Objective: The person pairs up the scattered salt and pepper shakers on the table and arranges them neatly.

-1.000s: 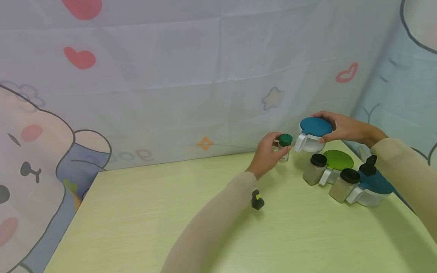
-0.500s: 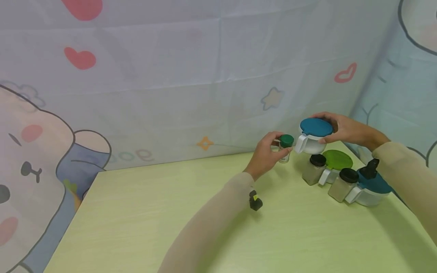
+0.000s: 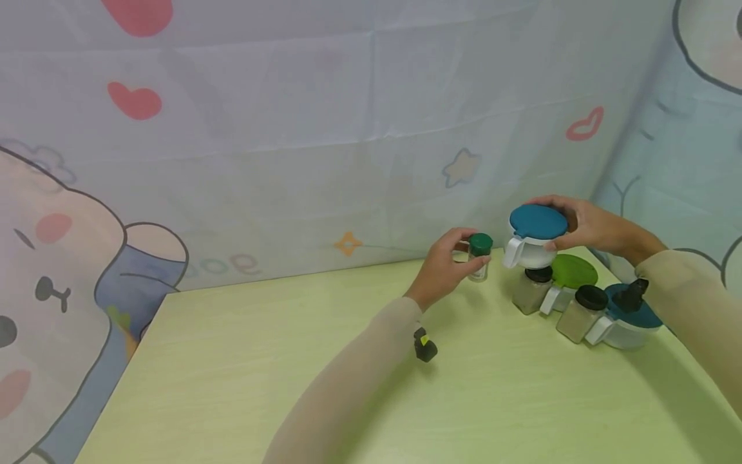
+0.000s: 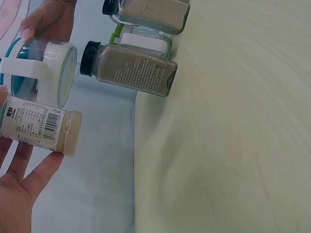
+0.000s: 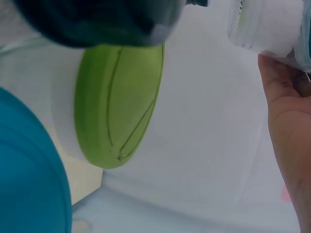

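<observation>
Right hand [image 3: 597, 225]: fingers, partly hidden, grip blue-lidded pot [image 3: 538, 221]. Left hand [image 3: 442, 267], left of pot: fingers pinch green-capped jar [image 3: 480, 244].

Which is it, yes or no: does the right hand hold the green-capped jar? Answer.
No, the left hand holds the green-capped jar.

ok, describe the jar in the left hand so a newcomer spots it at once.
Go to the far right of the pale green table. There the left hand grips a small round jar, left of the pot in the right hand. It alone has a dark green cap: the two square jars have black ones, the pots wide blue or light-green lids.
</observation>
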`<move>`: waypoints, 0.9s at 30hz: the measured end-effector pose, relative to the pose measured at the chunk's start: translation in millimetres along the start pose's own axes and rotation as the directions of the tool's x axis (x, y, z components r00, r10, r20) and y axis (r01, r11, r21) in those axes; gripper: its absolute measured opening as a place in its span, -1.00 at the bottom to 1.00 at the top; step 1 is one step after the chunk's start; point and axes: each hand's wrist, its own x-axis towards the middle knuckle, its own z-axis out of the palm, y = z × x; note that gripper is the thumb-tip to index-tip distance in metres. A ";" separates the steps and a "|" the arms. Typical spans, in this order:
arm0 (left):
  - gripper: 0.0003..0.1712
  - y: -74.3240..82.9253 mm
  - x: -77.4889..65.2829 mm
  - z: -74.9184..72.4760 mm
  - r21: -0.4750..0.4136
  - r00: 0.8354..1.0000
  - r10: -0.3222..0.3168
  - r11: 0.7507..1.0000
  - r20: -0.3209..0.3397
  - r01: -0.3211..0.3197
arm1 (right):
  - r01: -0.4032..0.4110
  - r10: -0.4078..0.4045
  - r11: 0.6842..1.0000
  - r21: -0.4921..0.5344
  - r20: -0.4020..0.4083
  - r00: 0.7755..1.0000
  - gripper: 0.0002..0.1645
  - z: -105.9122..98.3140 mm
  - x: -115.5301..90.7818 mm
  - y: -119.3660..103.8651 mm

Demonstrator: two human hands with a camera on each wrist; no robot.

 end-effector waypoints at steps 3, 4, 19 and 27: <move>-0.52 -0.4 -2.1 -2.3 0.006 1.000 0.011 1.000 -0.001 -0.011 | 0.019 -0.019 1.000 0.003 0.004 1.000 -0.06 1.7 -1.3 1.0; -0.53 -0.7 -2.8 -2.9 0.008 1.000 0.013 1.000 -0.001 -0.013 | 0.025 -0.025 1.000 0.002 0.004 1.000 -0.05 2.2 -1.7 1.4; -0.54 2.2 -9.2 -8.1 -0.014 0.999 0.041 0.999 0.007 -0.041 | 0.065 -0.065 0.998 -0.004 -0.001 0.998 -0.01 7.6 -4.1 -0.4; -0.54 3.9 -13.8 -11.1 -0.013 0.999 0.049 0.999 0.009 -0.049 | 0.096 -0.096 0.995 -0.011 0.009 0.995 -0.03 11.6 -5.9 1.1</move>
